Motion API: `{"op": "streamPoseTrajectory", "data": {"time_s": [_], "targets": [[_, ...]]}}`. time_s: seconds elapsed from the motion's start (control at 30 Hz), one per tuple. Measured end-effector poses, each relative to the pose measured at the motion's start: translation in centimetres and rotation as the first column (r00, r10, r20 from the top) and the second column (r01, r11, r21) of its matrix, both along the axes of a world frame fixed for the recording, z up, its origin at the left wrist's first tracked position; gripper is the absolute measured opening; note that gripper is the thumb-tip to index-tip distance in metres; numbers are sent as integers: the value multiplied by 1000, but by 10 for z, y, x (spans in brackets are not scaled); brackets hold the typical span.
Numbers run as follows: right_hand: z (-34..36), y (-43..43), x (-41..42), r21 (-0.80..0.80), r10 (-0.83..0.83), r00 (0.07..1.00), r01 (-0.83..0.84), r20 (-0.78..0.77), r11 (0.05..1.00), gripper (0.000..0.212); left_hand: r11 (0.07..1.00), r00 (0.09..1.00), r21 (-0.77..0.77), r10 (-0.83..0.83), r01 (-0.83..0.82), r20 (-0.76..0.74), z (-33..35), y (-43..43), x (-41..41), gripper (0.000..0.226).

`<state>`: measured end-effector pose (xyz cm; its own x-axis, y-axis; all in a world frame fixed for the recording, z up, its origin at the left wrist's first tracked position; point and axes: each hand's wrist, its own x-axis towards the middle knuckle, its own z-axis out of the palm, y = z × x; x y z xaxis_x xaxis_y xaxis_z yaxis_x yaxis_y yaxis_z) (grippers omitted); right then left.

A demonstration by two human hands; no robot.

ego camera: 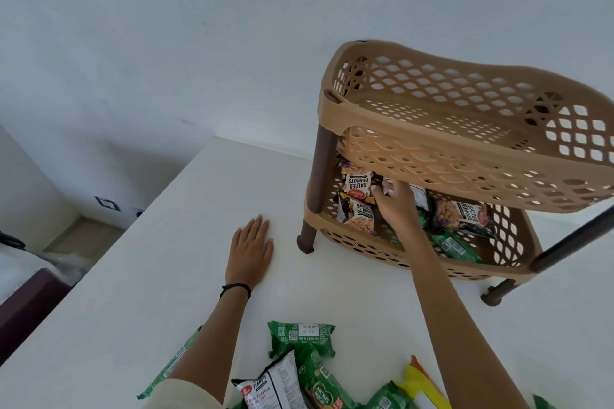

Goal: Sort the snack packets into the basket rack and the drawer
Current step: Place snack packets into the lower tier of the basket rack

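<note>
Several packets (461, 214) lodged in lower basket (518, 262), one held by right hand (397, 201); pile (300, 372) unsorted; left hand (251, 251) flat, empty.

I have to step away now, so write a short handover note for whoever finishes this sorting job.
Left hand: flat on the table, empty.
Right hand: inside the rack's lower basket, at a white packet; grip unclear.
Done: peanut packets and green packets lie in the lower basket.
Left: the pile near you; top basket is empty. No drawer in view.
</note>
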<state>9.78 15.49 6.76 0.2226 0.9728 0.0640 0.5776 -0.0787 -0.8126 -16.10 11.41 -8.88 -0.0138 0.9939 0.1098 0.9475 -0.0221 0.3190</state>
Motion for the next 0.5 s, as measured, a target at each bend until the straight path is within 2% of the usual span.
{"op": "streamPoseTrajectory", "data": {"time_s": [0.1, 0.23, 0.37, 0.43, 0.5], "targets": [[1, -30, 5, 177, 26, 999, -19, -41, 984, 28, 1000, 1000, -14, -9, 9, 25, 3, -1, 1, 51], [-3, -67, -1, 352, 25, 999, -37, 40, 935, 27, 999, 999, -27, -26, 27, 38, 7, -2, 2, 50], [-13, -102, -16, 354, 108, 994, -104, 9, 929, 25, 998, 999, -51, -27, 28, 23, 11, -7, 1, 50], [-18, -117, -21, 315, 198, 980, -178, -31, 932, 26, 997, 1000, -81, -18, 18, 0, 14, -10, 3, 51], [-25, -130, -27, 238, 281, 960, -272, -2, 932, 26, 994, 999, -110, -24, 20, -36, 19, -13, 4, 51]]}}
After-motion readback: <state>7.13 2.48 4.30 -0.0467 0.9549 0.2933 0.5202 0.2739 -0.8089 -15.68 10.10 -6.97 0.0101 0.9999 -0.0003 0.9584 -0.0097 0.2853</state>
